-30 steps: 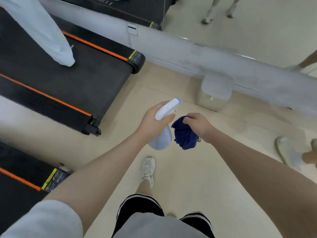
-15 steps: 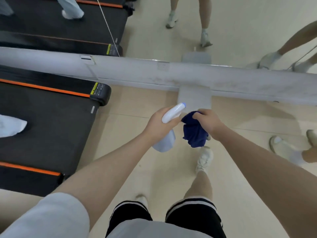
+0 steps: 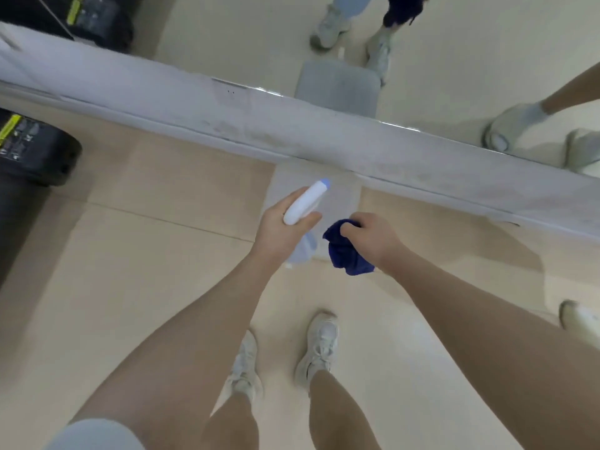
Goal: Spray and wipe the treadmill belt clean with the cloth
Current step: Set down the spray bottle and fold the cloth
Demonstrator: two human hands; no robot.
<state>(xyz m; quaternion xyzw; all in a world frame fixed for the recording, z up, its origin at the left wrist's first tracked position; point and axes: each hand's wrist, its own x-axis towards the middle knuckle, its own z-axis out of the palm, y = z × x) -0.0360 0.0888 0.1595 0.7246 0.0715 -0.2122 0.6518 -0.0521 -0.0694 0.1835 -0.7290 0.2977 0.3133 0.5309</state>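
Head view, looking down at beige floor [image 3: 130,287]. Left hand [image 3: 279,232] wrapped around neck of white spray bottle [image 3: 305,203], thumb across the top, blue-tipped nozzle aimed forward toward the mirror base; bottle body hangs below the hand, mostly hidden. Right hand [image 3: 373,238] just beside it, fingers curled tight on a bunched dark blue cloth [image 3: 347,251], cloth drooping under the knuckles. Hands near each other, not touching. Both held in mid-air above the floor, in front of the body.

Treadmill [image 3: 29,151] only at far left edge: black rear end cap with yellow label strip, dark deck edge below it. Well apart from both hands; belt surface barely in frame. Bottle and cloth nowhere near the belt.

White baseboard ledge [image 3: 292,134] runs diagonally across frame, mirror [image 3: 454,60] above it reflecting shoes and legs of other people. Grey block [image 3: 311,203] on floor against the ledge, directly beyond the nozzle. Own two white sneakers [image 3: 321,345] on floor below the hands. Another shoe [image 3: 581,319] at right edge.
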